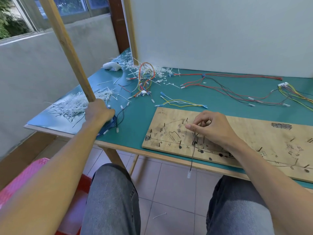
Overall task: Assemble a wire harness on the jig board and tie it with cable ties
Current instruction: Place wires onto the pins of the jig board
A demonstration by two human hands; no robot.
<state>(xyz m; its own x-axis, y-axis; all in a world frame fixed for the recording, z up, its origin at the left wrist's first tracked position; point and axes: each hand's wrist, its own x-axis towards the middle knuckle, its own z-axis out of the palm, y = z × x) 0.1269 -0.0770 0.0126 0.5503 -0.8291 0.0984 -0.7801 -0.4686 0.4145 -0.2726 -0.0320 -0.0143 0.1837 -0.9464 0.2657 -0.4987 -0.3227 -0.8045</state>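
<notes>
Plywood jig board (254,131), nail-studded, ink-scrawled, scuffed

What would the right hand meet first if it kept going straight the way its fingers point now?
The right hand, pinching a black wire, points left across the jig board. First in line are likely the upright nails just past its fingertip, though its height above the board is unclear.
</notes>
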